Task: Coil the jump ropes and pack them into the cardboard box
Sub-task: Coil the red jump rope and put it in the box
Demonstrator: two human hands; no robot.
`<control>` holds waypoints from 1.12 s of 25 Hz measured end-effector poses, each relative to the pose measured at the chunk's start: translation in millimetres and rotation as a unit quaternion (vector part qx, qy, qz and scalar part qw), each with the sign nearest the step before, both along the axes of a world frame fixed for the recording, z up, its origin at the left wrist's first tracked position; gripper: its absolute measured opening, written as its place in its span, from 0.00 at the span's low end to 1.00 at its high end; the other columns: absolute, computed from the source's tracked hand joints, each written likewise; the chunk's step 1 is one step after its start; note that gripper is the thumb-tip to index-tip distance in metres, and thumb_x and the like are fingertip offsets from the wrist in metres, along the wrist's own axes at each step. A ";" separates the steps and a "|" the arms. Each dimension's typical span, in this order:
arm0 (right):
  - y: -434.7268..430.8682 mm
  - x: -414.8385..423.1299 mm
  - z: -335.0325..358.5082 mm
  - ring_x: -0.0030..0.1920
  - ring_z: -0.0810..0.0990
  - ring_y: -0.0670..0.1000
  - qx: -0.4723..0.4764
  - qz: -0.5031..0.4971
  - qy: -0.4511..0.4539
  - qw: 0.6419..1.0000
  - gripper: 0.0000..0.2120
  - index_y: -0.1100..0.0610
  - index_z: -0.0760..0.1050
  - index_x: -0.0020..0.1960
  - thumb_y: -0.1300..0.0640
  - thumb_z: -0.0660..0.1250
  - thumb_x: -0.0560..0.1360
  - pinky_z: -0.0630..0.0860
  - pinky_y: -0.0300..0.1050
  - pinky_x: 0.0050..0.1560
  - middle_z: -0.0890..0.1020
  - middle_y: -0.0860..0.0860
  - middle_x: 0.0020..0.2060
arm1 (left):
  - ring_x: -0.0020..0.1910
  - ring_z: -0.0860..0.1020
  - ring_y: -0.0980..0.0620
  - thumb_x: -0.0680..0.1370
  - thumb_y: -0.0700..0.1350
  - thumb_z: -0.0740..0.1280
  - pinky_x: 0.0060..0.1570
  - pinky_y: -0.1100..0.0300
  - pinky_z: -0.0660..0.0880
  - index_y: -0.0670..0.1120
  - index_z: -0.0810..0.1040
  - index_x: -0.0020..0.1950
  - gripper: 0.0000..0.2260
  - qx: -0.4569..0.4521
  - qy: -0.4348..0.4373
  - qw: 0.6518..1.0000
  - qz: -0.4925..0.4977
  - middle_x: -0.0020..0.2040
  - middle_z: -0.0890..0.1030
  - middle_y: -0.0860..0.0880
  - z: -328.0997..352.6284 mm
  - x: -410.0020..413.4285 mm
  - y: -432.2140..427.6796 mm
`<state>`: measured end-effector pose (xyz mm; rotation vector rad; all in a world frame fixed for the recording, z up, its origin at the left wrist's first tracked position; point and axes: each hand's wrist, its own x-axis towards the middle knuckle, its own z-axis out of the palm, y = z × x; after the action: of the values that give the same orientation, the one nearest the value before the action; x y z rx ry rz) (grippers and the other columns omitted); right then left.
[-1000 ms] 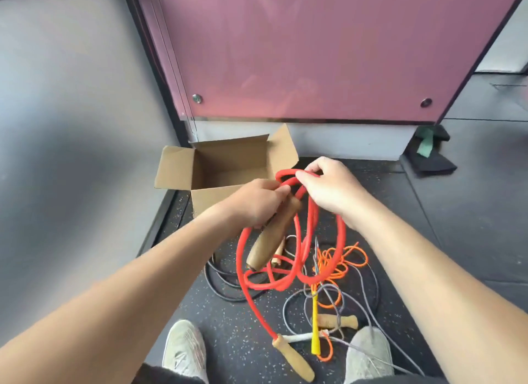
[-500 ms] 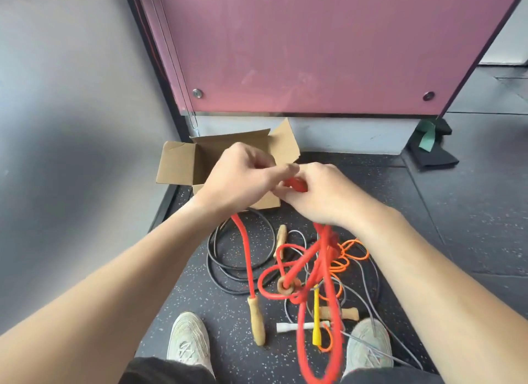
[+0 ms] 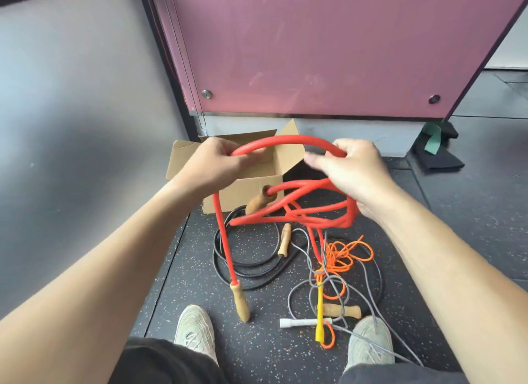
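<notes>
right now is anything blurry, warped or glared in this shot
Head view: wide-angle bending bows the pink panel edges and stretches both forearms; the right hand looks slightly motion-smeared; soft reflections on the panel; the red rope and box are sharp.

Smooth, matt rubbery red rope (image 3: 288, 141) with turned wooden handles (image 3: 241, 301); plain brown corrugated cardboard box (image 3: 243, 190). Beside the box: dark speckled rubber floor (image 3: 257, 346), thin braided orange cord (image 3: 347, 253), glossy pink panel (image 3: 328, 49) with metal fasteners (image 3: 206, 93).

No legible text, label, brand, number or sign appears on any surface in view. The cardboard box (image 3: 243, 188) is unprinted on its visible faces, and the pink panel (image 3: 328, 49) is unmarked.
</notes>
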<state>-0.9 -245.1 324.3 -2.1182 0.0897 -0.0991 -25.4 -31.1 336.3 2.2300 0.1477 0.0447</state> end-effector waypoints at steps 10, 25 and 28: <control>13.8 -1.5 9.5 0.28 0.61 0.49 0.284 -0.051 0.029 0.957 0.24 0.53 0.70 0.24 0.41 0.77 0.68 0.58 0.50 0.39 0.63 0.43 0.20 | 0.30 0.73 0.54 0.78 0.51 0.72 0.33 0.62 0.68 0.46 0.75 0.35 0.15 -0.071 -0.010 0.992 -0.102 0.30 0.76 0.50 -3.0 -1.0 -12.2; 23.9 -22.2 22.9 0.28 0.72 0.42 0.045 0.085 -0.154 0.983 0.08 0.53 0.78 0.37 0.53 0.76 0.69 0.67 0.40 0.33 0.75 0.43 0.25 | 0.25 0.64 0.59 0.74 0.44 0.77 0.25 0.66 0.61 0.47 0.70 0.35 0.16 -0.154 -0.124 0.979 -0.047 0.24 0.67 0.58 15.9 -4.4 -21.5; 10.1 -16.9 36.3 0.20 0.63 0.43 0.315 -0.055 -0.070 0.945 0.11 0.54 0.77 0.24 0.62 0.73 0.63 0.60 0.40 0.30 0.67 0.42 0.17 | 0.24 0.72 0.55 0.75 0.50 0.75 0.27 0.64 0.67 0.47 0.71 0.33 0.18 -0.081 -0.022 0.991 -0.107 0.26 0.73 0.50 5.0 -6.0 -17.8</control>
<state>-17.8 -235.0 360.6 -1.4597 0.1350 -0.2508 -31.5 -48.9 341.3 2.0690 -0.1087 -0.0345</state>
